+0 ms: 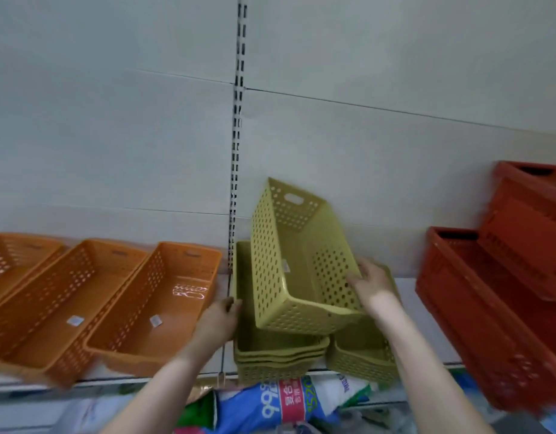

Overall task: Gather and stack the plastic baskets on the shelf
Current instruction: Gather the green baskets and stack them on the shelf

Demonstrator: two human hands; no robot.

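Observation:
A tilted olive-green perforated basket [289, 258] hangs above a stack of nested green baskets [280, 355] on the shelf. My right hand [372, 283] grips its right wall, fingers curled over the rim. My left hand [219, 321] rests against the left side of the green stack, holding its rim. Another green basket [364, 355] sits to the right of the stack, partly hidden by my right arm.
Three long orange baskets [151, 305] lie side by side on the shelf to the left. Dark red crates [489, 308] stand stacked at the right. A slotted shelf upright [237, 120] runs up the grey back wall. Packaged goods [289, 402] show below the shelf edge.

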